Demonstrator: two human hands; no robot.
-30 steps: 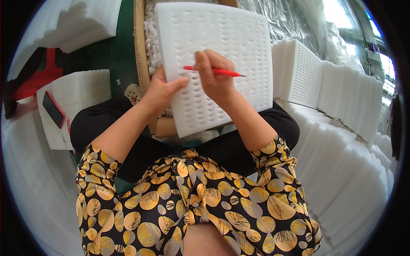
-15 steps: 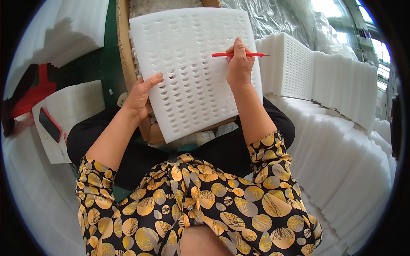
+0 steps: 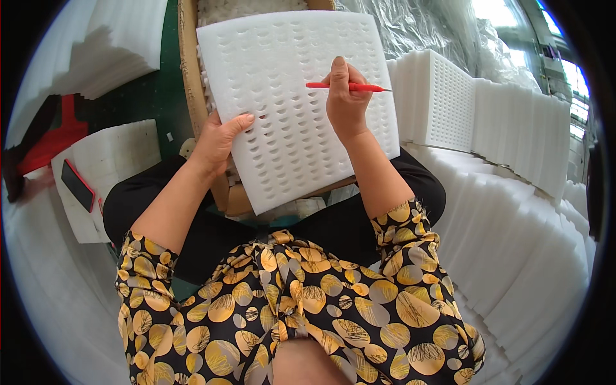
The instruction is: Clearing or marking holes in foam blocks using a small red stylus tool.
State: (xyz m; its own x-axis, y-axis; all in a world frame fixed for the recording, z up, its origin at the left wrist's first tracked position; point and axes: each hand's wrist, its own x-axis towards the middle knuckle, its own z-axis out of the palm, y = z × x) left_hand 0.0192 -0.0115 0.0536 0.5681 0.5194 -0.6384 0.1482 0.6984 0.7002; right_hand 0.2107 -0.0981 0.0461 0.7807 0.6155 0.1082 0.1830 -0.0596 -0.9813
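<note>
A white foam sheet [image 3: 301, 51] with rows of half-moon cuts lies tilted across the top of a cardboard box. At its left edge my left hand [image 3: 219, 142] is closed on it, the thumb on the face and the fingers hidden behind. Over the sheet's right half, my right hand [image 3: 348, 99] grips a slim red pen-shaped tool [image 3: 317, 85]. The tool lies nearly level across the fingers, its thin dark tip pointing right. Whether this hand touches the sheet I cannot tell.
White foam bits fill the cardboard box [image 3: 190, 70]. Stacked foam sheets [image 3: 507, 224] line the right side, with a perforated block [image 3: 449, 102] above them. Clear plastic wrap [image 3: 423, 32] heaps behind. A red-edged phone [image 3: 78, 186] rests on a foam block [image 3: 122, 154] at left.
My right hand has shifted left and slightly down over the sheet, carrying the red tool. My left hand and the sheet have moved slightly right.
</note>
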